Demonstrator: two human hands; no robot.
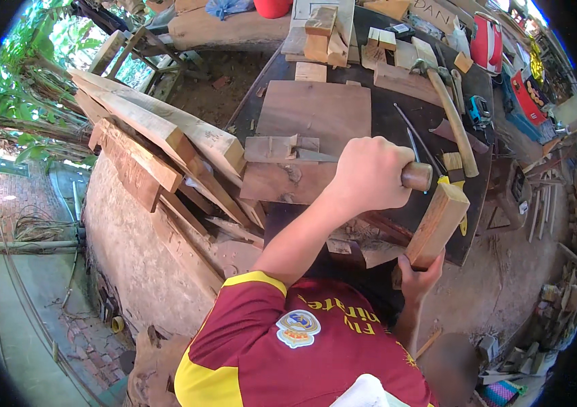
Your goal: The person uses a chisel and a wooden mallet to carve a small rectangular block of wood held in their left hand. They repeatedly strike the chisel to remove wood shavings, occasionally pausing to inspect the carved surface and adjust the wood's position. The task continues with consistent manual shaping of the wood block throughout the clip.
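at the near right corner of a large flat brown wooden board (315, 108) on a dark tabletop (383, 122), the left hand (373, 173) is closed in a fist around a hand tool with a rounded brown wooden handle and a narrow grey metal blade (319, 157). the handle's smooth, blunt end pokes out of the fist on the side away from the board; the blade points left across the board's near part, narrowing toward a thin, light-brown wooden strip (268, 148). whether blade and strip touch, i cannot tell.

to the near right of the board, the right hand (421, 275) grips the lower end of a long, square-edged block of orange-brown wood (438, 227), thumb on one side, the other fingers partly hidden. the block is tilted, its upper end leaning away from the body; that end is paler, the long face is straight and warm-toned, and the lower part is darker.

right of the board lie a hammer with a long, curved, pale wooden handle (455, 122) and slim dark metal rods (414, 132). left of the board, thick pale planks (159, 125) are stacked at a slant.
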